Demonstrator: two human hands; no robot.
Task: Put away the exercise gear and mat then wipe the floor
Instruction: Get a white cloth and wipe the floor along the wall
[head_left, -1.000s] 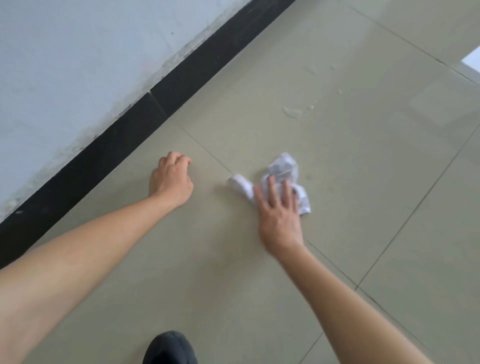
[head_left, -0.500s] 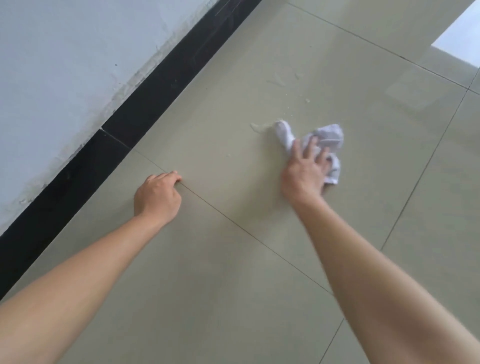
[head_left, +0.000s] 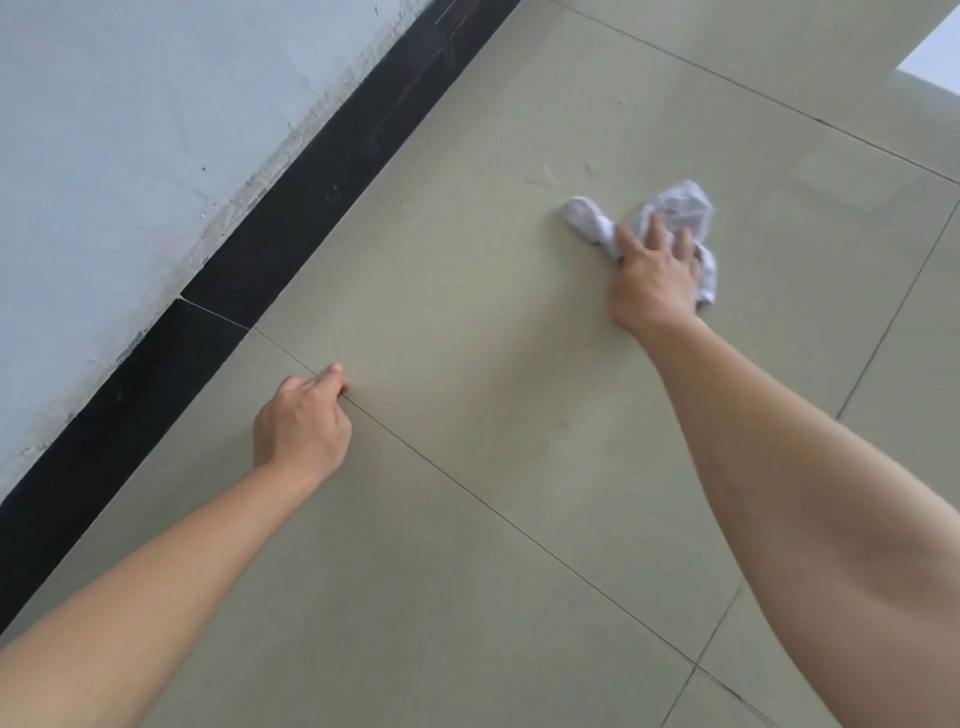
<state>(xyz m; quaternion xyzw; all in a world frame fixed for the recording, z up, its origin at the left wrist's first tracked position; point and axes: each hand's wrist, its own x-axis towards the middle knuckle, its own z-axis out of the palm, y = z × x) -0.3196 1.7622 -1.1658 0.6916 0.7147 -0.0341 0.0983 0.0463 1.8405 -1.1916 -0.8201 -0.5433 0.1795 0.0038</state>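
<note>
The right hand (head_left: 654, 283) presses a crumpled white cloth (head_left: 678, 205) onto the tiled floor (head_left: 467, 291) with straight fingers, while the left hand (head_left: 301, 426) rests there, curled and empty.

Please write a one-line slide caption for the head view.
Right hand presses white cloth on tiled floor; left hand rests on it.

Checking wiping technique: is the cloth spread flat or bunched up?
Bunched: the white cloth lies crumpled in folds under the right hand.
</note>
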